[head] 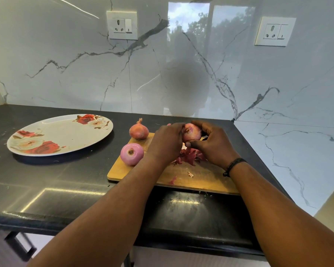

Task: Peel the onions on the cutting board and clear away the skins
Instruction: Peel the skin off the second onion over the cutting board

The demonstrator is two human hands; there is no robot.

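A wooden cutting board point(197, 180) lies on the black counter. Above its far right part I hold a reddish onion point(191, 134) between both hands. My right hand point(213, 144) curls round it from the right, thumb under it. My left hand point(167, 141) grips its left side, fingertips hidden behind the hand. A peeled pink onion point(132, 154) sits at the board's left edge. An unpeeled onion point(138, 130) with its dry stalk up stands at the far left corner. A heap of red skins point(188, 157) lies on the board under my hands, with scraps point(173, 180) nearer me.
A large floral plate point(60, 134) sits on the counter to the left of the board. The marble wall runs behind and on the right, with two sockets point(122, 25). The counter's front edge point(66, 220) is close to me. A drawer handle point(19, 245) shows below left.
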